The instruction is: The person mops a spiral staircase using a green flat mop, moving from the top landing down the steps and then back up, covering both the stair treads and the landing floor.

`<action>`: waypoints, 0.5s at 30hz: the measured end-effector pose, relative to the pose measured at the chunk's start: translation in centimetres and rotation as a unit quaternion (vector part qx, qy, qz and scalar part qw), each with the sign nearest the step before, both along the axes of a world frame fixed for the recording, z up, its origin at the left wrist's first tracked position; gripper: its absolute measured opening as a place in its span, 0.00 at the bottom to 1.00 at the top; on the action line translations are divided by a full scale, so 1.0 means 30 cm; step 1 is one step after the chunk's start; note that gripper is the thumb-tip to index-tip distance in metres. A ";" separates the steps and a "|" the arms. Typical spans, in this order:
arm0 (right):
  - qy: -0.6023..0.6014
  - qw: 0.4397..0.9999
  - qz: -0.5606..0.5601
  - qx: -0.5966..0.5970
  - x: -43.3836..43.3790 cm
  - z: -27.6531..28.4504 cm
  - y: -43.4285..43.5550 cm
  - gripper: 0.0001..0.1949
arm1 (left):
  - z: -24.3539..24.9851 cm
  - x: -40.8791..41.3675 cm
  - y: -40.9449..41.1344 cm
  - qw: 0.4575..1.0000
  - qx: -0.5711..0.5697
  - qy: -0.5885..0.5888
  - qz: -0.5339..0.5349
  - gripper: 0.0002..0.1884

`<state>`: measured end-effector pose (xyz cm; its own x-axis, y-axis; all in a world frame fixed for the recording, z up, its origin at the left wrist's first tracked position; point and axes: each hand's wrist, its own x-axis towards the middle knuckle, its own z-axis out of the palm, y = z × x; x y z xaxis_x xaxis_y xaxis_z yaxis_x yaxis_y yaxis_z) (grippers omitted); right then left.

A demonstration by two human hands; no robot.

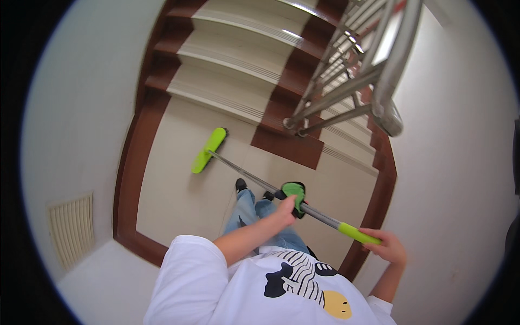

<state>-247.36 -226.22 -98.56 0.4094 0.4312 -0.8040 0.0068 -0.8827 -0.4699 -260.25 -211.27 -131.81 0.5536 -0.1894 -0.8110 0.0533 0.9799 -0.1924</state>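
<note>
A push broom with a lime-green head (209,150) and dark bristles reaches out over the landing floor ahead of my feet. Its grey metal pole (243,171) runs diagonally back towards my right side. Midway along the pole, my left hand (287,209) is closed around it. A green and black item (295,196), perhaps a cloth or glove, is also at that hand; its exact kind is unclear. At the near end, my right hand (384,243) holds the lime-green grip (357,233). Whether the bristles touch the floor cannot be told.
Stairs (227,77) with cream treads and dark red borders rise ahead. More steps (349,152) lie right of the metal railing (345,93), whose rounded end (388,120) juts towards me. White walls flank the tiled landing (170,195); a vent grille (72,229) is on the left.
</note>
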 end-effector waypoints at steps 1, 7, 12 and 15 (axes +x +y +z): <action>0.015 0.999 0.045 0.005 0.003 -0.094 0.051 0.22 | -0.031 -0.045 0.072 1.000 0.023 0.011 0.015 0.08; -0.012 0.940 0.339 0.027 -0.263 -0.754 0.487 0.25 | -0.200 -0.324 0.272 0.983 0.085 0.104 0.126 0.10; -0.045 0.898 0.437 -0.003 -0.368 -0.909 0.503 0.26 | -0.374 -0.454 0.248 0.985 0.149 0.075 0.054 0.15; -0.077 0.904 0.421 -0.003 -0.242 -0.846 0.336 0.27 | -0.265 -0.318 0.154 0.976 0.178 0.122 -0.038 0.13</action>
